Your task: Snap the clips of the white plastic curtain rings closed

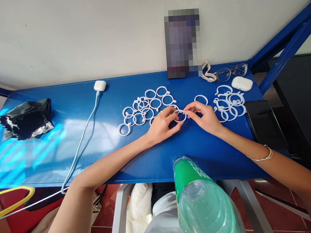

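Note:
Between my two hands is a white plastic ring [181,121]. My left hand [162,126] grips its left side with thumb and fingers, and my right hand [203,117] pinches its upper right edge. Just left of my left hand lies a loose group of white rings [139,118], several with a small knob or eyelet. Another ring [201,95] rests on the blue table beyond my right hand. To the right is a heaped cluster of similar rings [230,109]. My fingers hide part of the held ring.
A clear bottle with a green label [192,175] stands at the near edge. A crumpled black plastic bag [26,119] and a white charger with cable [100,85] are on the left. Glasses [223,75], a white earbud case [242,84] and a black phone [263,118] sit at right.

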Motion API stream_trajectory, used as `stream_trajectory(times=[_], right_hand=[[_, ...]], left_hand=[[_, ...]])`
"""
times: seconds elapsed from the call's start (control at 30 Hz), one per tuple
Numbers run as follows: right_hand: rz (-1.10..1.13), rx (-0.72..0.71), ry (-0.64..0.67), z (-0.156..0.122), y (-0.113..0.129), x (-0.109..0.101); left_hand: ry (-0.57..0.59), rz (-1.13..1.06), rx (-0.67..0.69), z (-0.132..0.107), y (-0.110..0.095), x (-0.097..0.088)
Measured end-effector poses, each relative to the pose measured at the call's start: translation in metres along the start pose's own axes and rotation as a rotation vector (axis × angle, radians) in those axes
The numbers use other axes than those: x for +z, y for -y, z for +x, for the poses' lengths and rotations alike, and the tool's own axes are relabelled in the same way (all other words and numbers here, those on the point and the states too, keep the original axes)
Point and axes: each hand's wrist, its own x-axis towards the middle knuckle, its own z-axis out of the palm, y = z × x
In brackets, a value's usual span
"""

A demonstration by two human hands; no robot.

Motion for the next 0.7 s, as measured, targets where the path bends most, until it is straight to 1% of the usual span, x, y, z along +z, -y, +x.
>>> stream_trajectory(times=[0.2,0.3,0.43,0.7], right_hand=[[-0.004,-0.001,0.025,-0.0003,0.0032,-0.0004],[-0.014,-0.016,0.035,-0.0008,0.0034,-0.0008],[-0.016,-0.033,0.037,-0.0007,0.0031,-0.0008],[-0.018,-0.051,0.045,-0.0009,0.0055,-0.0014]], left_hand=[[0.016,0.017,0.017,-0.0003,0.0008,0.0009],[0.031,0.032,0.047,-0.0007,0.0014,0.0018],[0.021,0.063,0.086,-0.0010,0.0014,0.0017],[0.018,0.054,0.069,-0.0015,0.0004,0.0013]])
